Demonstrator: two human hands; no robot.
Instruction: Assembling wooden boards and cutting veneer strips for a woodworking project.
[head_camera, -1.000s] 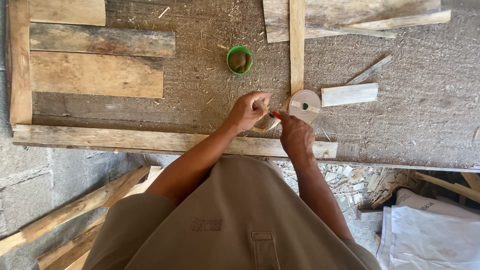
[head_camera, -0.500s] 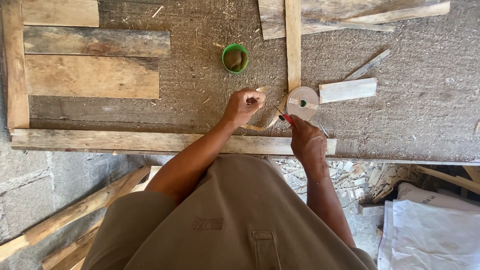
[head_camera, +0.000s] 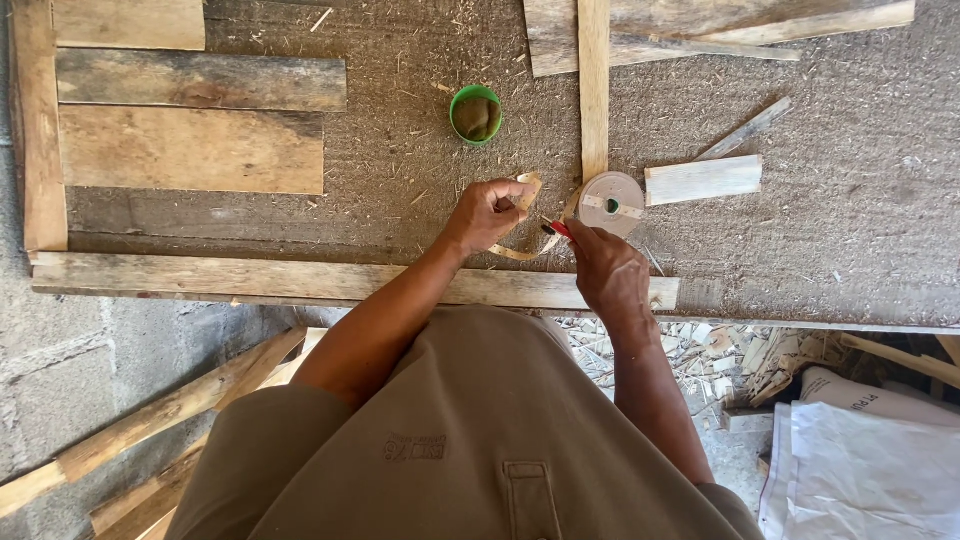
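Rough grey workbench (head_camera: 400, 140), sawdust all over. Planks (head_camera: 190, 150) at the left edge, a long board (head_camera: 300, 282) along the near edge. Green cup (head_camera: 476, 115) mid-bench, tape roll (head_camera: 612, 203) and small wood block (head_camera: 703, 180) right of it.

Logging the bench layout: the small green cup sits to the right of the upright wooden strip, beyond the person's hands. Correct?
Not quite. In the head view the green cup sits to the left of the upright wooden strip, still beyond the hands.
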